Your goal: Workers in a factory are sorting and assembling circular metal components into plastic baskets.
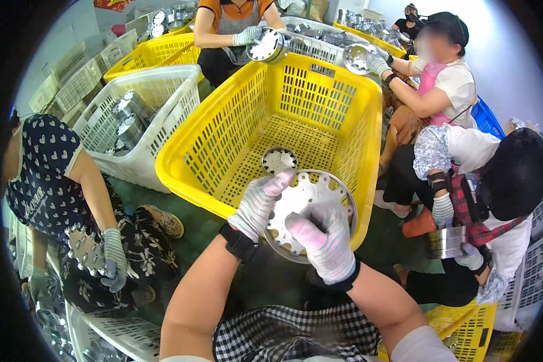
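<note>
Both my hands wear striped, pale gloves. A wide, round silver metal part with a scalloped plate inside a thin rim is between them, tilted toward me at the crate's near edge. My left hand is closed on its left side, thumb along the upper rim and fingers mostly hidden behind it. My right hand is closed at the lower right side, thumb lying across the face and fingers curled. Just beyond, a smaller notched round metal part rests on the floor of the large yellow crate.
A white crate with silver metal parts stands left of the yellow one. Co-workers sit close around: one at left, one at the far side, two at right, each handling metal parts. More crates are near the lower right.
</note>
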The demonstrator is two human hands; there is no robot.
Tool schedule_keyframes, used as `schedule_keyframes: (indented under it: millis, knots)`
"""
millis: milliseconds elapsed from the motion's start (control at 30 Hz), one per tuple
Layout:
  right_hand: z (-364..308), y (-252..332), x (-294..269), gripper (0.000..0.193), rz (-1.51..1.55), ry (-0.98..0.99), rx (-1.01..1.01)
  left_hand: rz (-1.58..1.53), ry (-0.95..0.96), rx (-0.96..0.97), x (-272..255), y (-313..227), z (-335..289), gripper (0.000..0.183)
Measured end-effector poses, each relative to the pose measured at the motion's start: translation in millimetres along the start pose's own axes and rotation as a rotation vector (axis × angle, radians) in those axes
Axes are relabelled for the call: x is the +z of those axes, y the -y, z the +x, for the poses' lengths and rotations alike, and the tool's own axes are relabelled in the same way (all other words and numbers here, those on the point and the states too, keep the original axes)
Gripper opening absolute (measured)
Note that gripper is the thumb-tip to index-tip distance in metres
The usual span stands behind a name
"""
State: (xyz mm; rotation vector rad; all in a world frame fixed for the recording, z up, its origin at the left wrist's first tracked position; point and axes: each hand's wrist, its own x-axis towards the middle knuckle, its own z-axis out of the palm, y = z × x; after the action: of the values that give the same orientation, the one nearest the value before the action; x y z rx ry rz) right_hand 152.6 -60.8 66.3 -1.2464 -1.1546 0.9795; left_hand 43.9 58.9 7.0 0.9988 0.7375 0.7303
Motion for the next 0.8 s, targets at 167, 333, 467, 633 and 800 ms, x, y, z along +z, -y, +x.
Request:
schedule_keyframes:
  millis: [167,333,467,633,800]
  knots:
    - [8.1,-8.0,5.2,0.029,0.007,-0.029,-0.144,0.015,0.016,0.007,-9.3,-8.3,4.4,0.056]
    - [37.2,-38.8,0.0,0.040,0.123,-0.008,-0.228,-0.211,-0.027,0.017,-21.7,-13.4,18.7,0.061]
    - [62.5,-48.5,-12.1,0.078,-0.735,-0.146,-0.530,-0.329,-0.118,0.111,-42.4,-11.1,35.0,0.065]
    - [76.2,-61.1,-14.7,0.108,-0.970,-0.128,-0.470,-0.139,-0.243,0.243,-32.5,-31.7,23.9,0.057]
    - [85.0,-70.3,-12.5,0.115,-0.799,-0.161,-0.266,-0.015,-0.303,0.250,-12.6,-38.6,8.9,0.049]
